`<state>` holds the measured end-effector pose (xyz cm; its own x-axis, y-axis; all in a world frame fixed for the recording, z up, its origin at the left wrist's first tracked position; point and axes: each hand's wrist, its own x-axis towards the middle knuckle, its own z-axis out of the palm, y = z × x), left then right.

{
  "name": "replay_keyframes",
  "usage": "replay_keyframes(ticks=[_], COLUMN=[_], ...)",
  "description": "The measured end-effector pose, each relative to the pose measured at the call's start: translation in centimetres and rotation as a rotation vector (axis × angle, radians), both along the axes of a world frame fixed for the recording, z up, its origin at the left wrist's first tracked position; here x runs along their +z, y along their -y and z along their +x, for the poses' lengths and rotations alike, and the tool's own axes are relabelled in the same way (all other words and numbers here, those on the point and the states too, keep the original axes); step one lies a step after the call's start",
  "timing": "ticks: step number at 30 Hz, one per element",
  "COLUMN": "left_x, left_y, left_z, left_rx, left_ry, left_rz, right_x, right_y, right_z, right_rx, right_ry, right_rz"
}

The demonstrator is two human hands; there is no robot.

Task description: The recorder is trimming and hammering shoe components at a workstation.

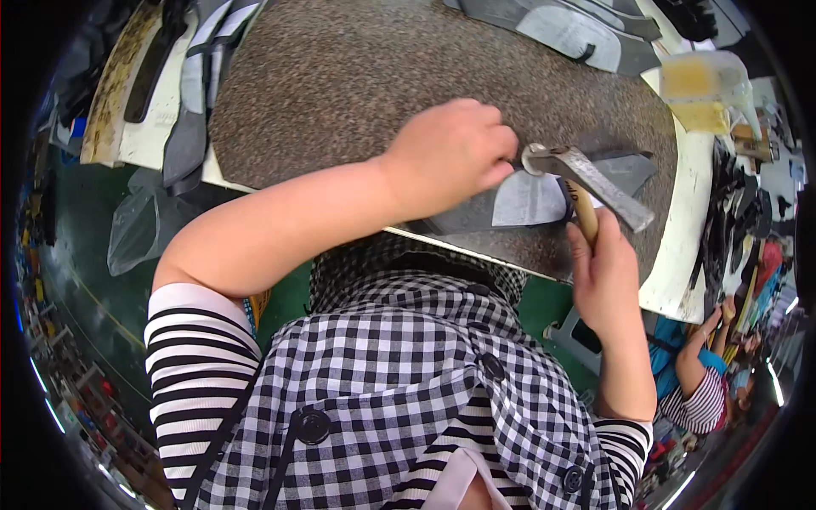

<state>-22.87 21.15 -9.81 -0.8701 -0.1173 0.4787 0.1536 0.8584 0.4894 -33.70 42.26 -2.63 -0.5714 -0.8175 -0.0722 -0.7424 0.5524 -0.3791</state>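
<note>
My right hand (608, 272) is wrapped round the wooden handle of a hammer (602, 183). The hammer's metal head is raised over a dark grey flat cut piece (529, 202) that bears a light grey rounded patch. This piece lies near the front edge of the speckled brown work board (340, 76), partly covered by the hammer. Just left of the hammer head, my left hand (455, 153) is closed above the board beside the patch, fingers curled inward. Whatever its fingertips may pinch is hidden from view.
More grey pieces with light patches (569, 38) lie at the board's far right edge. Several strips (187, 127) hang over the left side. A clear plastic container with yellowish contents (701, 89) stands at the right. Another person (697, 391) sits at the lower right.
</note>
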Motion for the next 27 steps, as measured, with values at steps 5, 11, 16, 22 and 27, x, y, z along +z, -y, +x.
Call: replay_keyframes(ticks=[5,11,16,22,27], left_x=[1.7,1.6,2.8,2.6,1.8], left_y=[1.0,2.6,1.3,2.5,4.1], left_z=[1.2,2.3,3.0,4.6,5.1], left_rx=[-0.215,-0.124,-0.154,-0.165,-0.086], left_ry=[0.162,0.222,0.212,0.200,0.249], left_rz=[-0.223,-0.106,-0.527,-0.445,-0.174], right_x=[0.6,-0.1,-0.5,0.3,0.1], right_y=[0.4,0.2,0.1,1.4,2.0], right_z=[-0.1,0.4,0.5,0.5,1.3], right_rx=[-0.014,0.095,0.124,0.139,0.188], right_ry=[0.085,0.057,0.079,0.109,0.062], right_rz=[0.029,-0.016,-0.023,0.019,-0.025])
